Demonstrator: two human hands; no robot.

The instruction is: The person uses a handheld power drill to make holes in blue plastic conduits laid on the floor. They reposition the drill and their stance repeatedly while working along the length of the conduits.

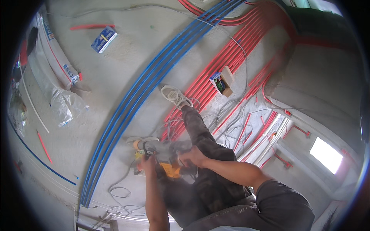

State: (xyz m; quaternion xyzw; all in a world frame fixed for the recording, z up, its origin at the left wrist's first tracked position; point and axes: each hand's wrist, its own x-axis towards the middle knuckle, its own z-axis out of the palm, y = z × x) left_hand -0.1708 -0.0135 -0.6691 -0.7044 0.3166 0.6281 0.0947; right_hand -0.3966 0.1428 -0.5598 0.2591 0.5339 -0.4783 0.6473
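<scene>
Bare concrete floor, blue conduit bundle and red conduit runs across it. Left hand and right hand both clamped around yellow-and-black power tool, low by the feet, dust rising.

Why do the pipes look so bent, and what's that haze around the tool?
Head view: the fisheye lens bows the straight blue conduits and red conduits and leaves black corners; pale dust haze softens the yellow-and-black power tool gripped by the left hand and right hand; the bright opening at lower right is blown out white.
</scene>
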